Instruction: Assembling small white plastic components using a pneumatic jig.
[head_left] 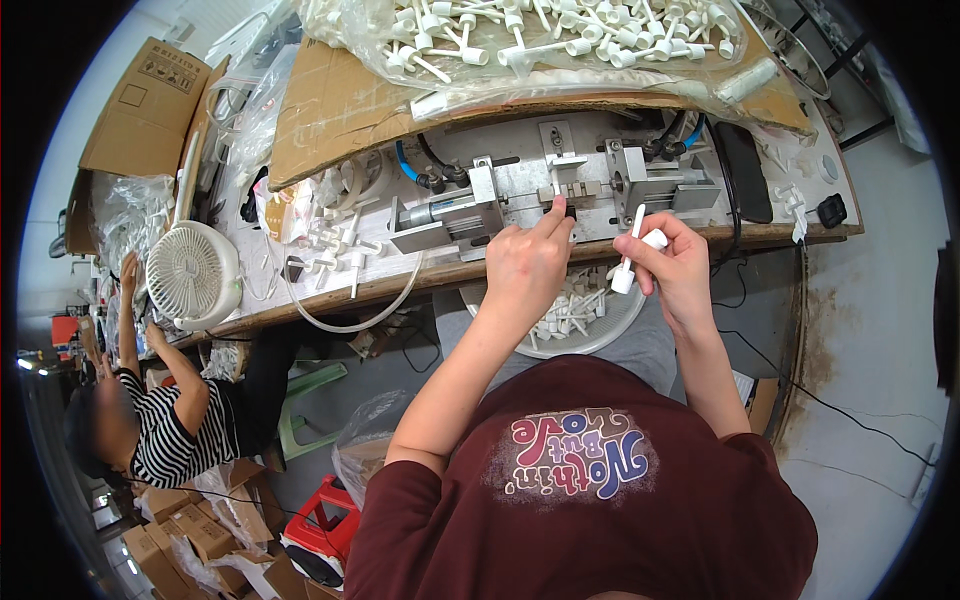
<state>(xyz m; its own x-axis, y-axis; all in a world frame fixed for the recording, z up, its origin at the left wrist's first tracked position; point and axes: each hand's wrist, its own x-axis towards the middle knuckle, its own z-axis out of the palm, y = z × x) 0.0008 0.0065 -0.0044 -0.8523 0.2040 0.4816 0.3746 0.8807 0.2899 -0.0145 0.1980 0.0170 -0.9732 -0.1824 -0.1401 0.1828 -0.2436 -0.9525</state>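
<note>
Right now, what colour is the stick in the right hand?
The stick is white, clearest in the head view.

This looks like a small factory workshop: on the worktop (460, 270), at upper centre, sits a metal fixture (483, 190) with blue air tubes (404, 160), and a heap of near-identical white plastic parts (600, 30) fills the top edge. Cartons (205, 528) crowd the lower left, and a co-worker (180, 440) sits at far left.

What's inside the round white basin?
A heap of white plastic parts shows in the basin. The left forearm and bench edge hide some of it; whatever lies beneath the top parts is covered.
</note>
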